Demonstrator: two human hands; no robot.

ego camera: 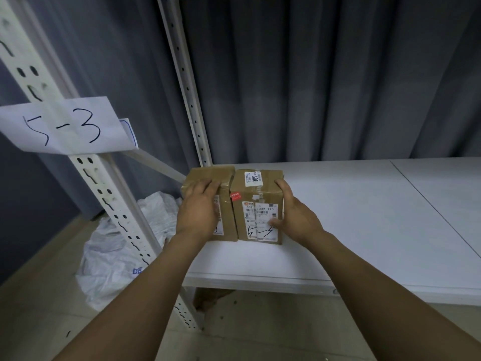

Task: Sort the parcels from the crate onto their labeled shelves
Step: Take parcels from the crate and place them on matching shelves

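Two brown cardboard parcels stand side by side, touching, at the left end of a white shelf (364,217) in the middle of the frame. The left parcel (208,174) sits close against the rear upright (187,87) of the rack; the right parcel (256,201) carries a small white sticker on top and a printed label on its near face, with a handwritten mark below that begins with a 5 – the rest I cannot read for sure.

Both bare arms reach in from the bottom of the frame. The left hand (200,209) lies over the near top edge of the left parcel, fingers fairly straight and spread flat on the cardboard, holding nothing. The right hand (294,214) grips the right parcel from its right side – fingers curled over the upper right edge, thumb pressed on the label on the near face.

At the left of the frame a paper sign (65,126) reading "5-3" hangs on the slotted front upright (104,183). Behind the shelf, across the top of the frame, hangs a grey pleated curtain (312,74). At lower left, beyond the front upright, a crumpled white plastic bag (117,243) lies on the pale floor (39,295).
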